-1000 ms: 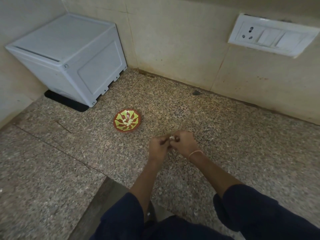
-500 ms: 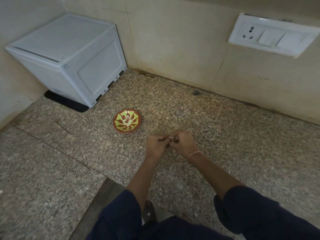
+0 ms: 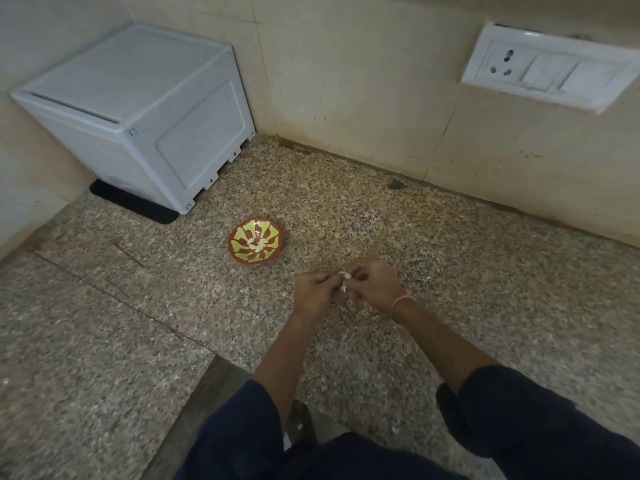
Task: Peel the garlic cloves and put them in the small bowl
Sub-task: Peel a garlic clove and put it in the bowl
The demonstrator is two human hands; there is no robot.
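Observation:
A small red bowl (image 3: 239, 258) with a green petal pattern stands on the speckled granite counter (image 3: 381, 220). Several pale peeled garlic cloves (image 3: 258, 244) lie in its middle. To the right of the bowl and nearer to me, my left hand (image 3: 313, 292) and my right hand (image 3: 375, 285) meet over the counter. Both pinch one small garlic clove (image 3: 344, 280) between their fingertips, and a thin strip of pale skin hangs down from it. Most of the clove is hidden by my fingers.
A pale blue-grey plastic box (image 3: 138, 112) on a black mat (image 3: 135, 206) fills the back left corner. A white socket and switch plate (image 3: 547, 67) is on the tiled wall at the right. Bits of garlic skin (image 3: 420, 282) lie by my right hand.
My hands stay together at about the same spot. A strip of skin now hangs from the clove between my fingertips. The bowl has not moved.

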